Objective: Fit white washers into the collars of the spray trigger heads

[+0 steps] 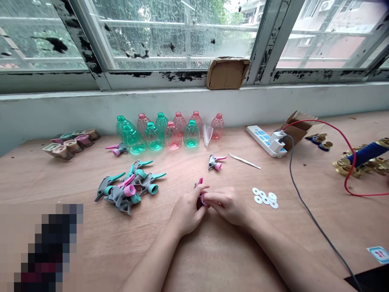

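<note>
Both my hands meet at the middle of the wooden table [212,251]. My left hand [187,211] is closed around a grey spray head with a pink trigger and pink cap [201,194]. My right hand [227,205] pinches at the pink cap end of that same spray head. A few white washers [266,197] lie just right of my right hand. Another pink spray head [214,162] lies a little beyond my hands.
A pile of grey spray heads [129,186] with green and pink parts lies to the left. Green and pink bottles [167,132] stand by the wall. Tweezers [244,160], a power strip [266,140], cables, a cardboard box [299,125] and gold parts [361,160] lie to the right. Small trays [71,142] sit far left.
</note>
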Available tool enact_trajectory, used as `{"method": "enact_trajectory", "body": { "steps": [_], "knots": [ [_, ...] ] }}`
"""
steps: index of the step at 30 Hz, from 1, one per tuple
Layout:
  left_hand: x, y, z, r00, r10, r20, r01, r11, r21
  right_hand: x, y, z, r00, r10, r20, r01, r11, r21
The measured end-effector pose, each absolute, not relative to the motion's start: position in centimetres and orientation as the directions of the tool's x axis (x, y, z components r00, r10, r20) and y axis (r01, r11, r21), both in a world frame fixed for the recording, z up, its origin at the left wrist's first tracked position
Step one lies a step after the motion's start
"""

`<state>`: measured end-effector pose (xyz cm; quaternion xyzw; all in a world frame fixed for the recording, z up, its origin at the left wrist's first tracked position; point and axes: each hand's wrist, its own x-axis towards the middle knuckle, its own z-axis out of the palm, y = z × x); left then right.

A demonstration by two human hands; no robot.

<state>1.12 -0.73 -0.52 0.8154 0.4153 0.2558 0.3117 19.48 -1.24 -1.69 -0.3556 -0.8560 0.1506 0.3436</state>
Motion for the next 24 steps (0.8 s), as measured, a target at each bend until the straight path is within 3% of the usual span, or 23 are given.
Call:
{"method": "enact_trajectory", "body": {
  "steps": [10,16,24],
  "knots": [
    [1.0,-0.8,-0.6,0.522,0.835,0.175,0.481,-0.457,0.748,19.8,-1.1,-2.1,-0.563,0.678,0.472,0.512,0.735,-0.444],
    [1.0,-0.8,-0.7,0.522,0.837,0.164,0.484,-0.449,0.751,20.1,-1.1,-1.9,-0.572,0.676,0.465,0.471,0.734,-0.489],
    [0.8,-0.8,-0.9,0.489,0.852,0.184,0.534,-0.459,0.710,20.5,-1.5,-1.4,-0.425,0.735,0.528,0.518,0.676,-0.524]
  ]
}}
